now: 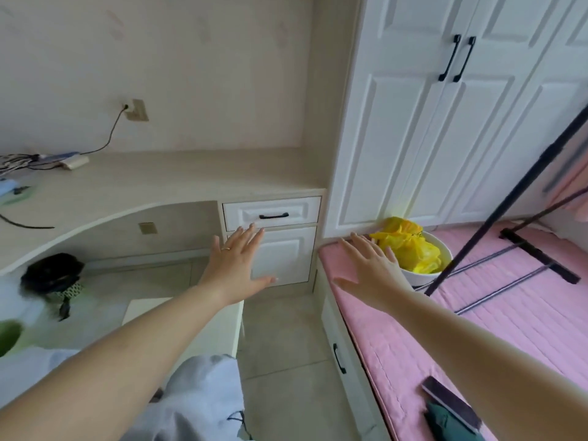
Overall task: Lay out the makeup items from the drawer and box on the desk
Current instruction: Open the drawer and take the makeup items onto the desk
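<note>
The beige desk curves along the wall, its right end nearly bare. Under that end is a white drawer with a black handle, closed, above a white cabinet door. My left hand is stretched out flat with fingers spread, just below the drawer and in front of the cabinet door, holding nothing; a ring is on one finger. My right hand is also flat and spread, over the pink bed's corner, empty. No makeup items or box are visible.
A white bowl with a yellow bag sits at the pink bed's far corner. A black stand leans across the bed. White wardrobe doors rise behind. Cables and a power strip lie at the desk's left. A white stool stands below my left arm.
</note>
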